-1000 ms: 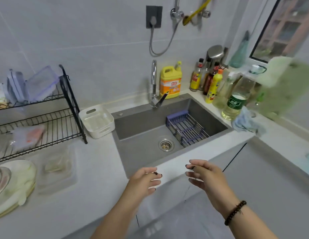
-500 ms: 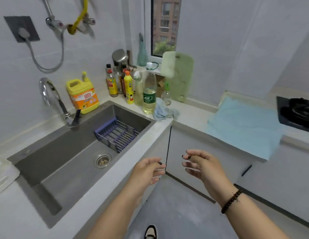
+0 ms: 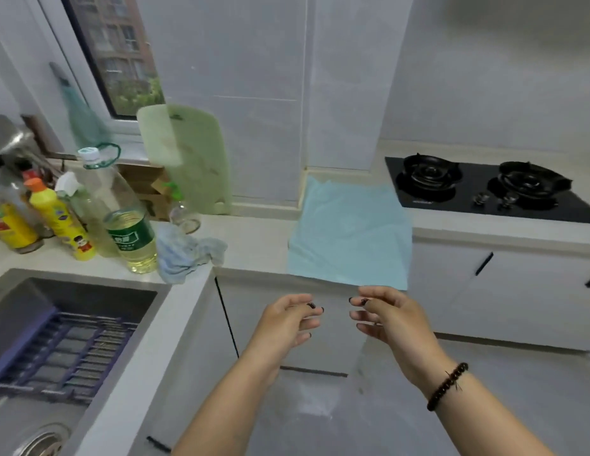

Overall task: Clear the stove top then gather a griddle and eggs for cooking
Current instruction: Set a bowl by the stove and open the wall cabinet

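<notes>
White tiles cover the kitchen walls, and a pale counter (image 3: 254, 245) runs around the corner.

Both hands float in the air in front of the cupboards. The left hand (image 3: 287, 320) and the right hand (image 3: 386, 314) have loose, half-bent fingers, and they hold nothing. The fingertips point at each other with a gap between.

The black stove top (image 3: 484, 189) is far off, up and to the right of the right hand. It has two burners, and nothing sits on them that I can see. It looks hard and smooth.

A blue cloth (image 3: 349, 235) lies flat on the counter just above the hands. It looks soft and light.

No griddle or eggs show yet. I think a griddle will be heavy and stiff, so grab its handle. Eggs crack easily, so hold them gently.
</notes>
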